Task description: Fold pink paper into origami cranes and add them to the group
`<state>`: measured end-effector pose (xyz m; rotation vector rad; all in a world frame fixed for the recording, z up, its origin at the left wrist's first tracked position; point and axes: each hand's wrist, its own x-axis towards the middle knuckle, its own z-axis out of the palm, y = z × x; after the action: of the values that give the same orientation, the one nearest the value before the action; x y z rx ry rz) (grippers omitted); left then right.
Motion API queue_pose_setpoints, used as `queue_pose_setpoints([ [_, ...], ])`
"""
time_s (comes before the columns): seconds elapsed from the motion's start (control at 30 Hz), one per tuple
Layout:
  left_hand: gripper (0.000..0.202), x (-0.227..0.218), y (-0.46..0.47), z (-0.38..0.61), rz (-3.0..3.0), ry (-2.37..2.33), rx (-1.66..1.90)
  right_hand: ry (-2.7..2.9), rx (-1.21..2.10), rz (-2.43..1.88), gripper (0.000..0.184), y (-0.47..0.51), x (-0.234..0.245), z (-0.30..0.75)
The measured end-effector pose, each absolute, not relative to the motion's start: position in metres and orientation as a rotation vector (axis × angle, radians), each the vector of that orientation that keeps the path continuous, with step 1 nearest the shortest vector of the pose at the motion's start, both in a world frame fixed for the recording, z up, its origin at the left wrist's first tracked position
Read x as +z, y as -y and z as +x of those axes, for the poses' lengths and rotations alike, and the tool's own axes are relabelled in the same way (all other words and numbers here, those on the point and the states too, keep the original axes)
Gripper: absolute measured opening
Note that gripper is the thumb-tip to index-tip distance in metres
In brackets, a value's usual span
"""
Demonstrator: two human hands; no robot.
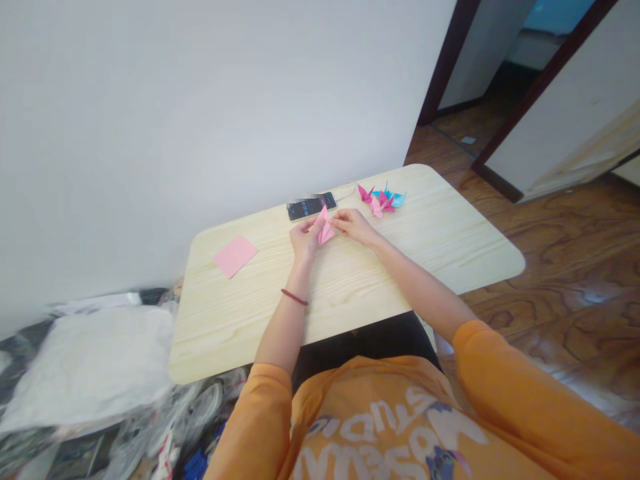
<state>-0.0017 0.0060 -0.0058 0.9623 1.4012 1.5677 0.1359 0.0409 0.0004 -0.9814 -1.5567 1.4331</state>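
Head view: the left hand and right hand pinched a folded pink origami paper between them; paper cranes lay beyond the right hand, a pink square sheet left of the left hand.

The left hand and the right hand were held close together, just apart, each curled into a pinch with the palm turned down and inward. The left forearm rose almost straight from the near side, its wrist slightly bent, while the bare right forearm slanted in from the near right.
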Motion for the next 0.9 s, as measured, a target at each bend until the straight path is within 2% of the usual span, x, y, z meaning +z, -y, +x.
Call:
queue_pose_setpoints([
  [0.2, 0.018, -0.006, -0.008, -0.004, 0.978, -1.441, 1.568, 1.52, 1.551, -1.027, 0.014, -0.04, 0.006, 0.137],
  [0.53, 0.034, -0.005, -0.005, -0.008, 1.032, -1.381, 1.362, 1.522, 1.621, -1.091, 0.02, -0.042, 0.004, 0.141],
  [0.9, 0.031, 0.003, -0.002, -0.013, 1.007, -1.325, 1.163, 1.472, 1.66, -1.126, 0.021, -0.049, 0.007, 0.15],
])
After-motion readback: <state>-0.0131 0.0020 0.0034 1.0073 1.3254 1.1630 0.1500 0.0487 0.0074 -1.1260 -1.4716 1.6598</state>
